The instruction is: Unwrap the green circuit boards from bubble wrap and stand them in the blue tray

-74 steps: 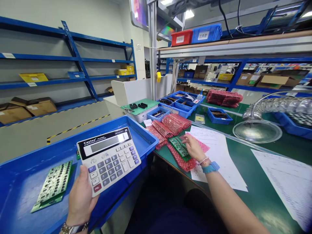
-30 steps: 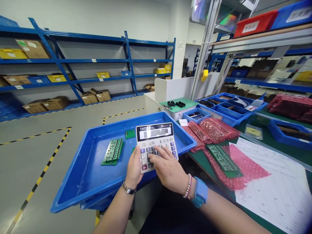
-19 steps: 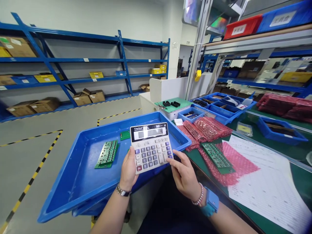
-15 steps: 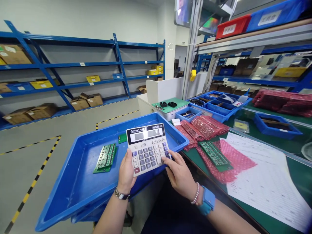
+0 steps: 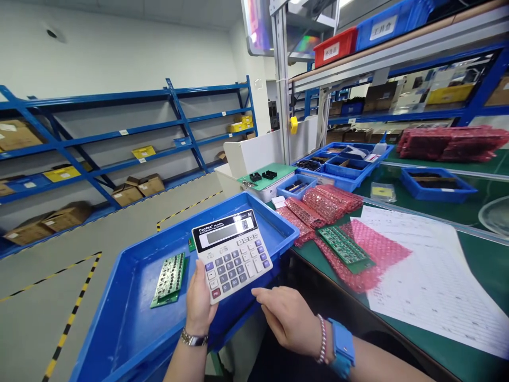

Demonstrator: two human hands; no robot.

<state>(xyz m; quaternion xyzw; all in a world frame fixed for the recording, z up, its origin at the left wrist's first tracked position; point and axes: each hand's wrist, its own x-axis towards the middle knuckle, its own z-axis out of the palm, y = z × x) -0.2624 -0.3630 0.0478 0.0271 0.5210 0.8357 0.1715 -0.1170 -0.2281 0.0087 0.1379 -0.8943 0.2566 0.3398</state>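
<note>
1. Lower centre of frame: left hand (image 5: 199,305) fingers clasp white desk calculator (image 5: 231,253) by its lower-left corner, above blue plastic tray (image 5: 131,329).
2. Right hand (image 5: 288,321) just below calculator edge, fingers loosely spread, not touching.

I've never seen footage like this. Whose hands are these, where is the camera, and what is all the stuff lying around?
There is no machine here. The camera sits on a person's head, looking forward and down, so both hands are that person's own. The left hand holds a calculator by its lower edge. The right hand is open close under it, holding nothing. Beneath them is a blue tray with a green circuit board lying in it. On the green bench to the right lie a second board on pink bubble wrap, printed sheets and small blue bins.
</note>
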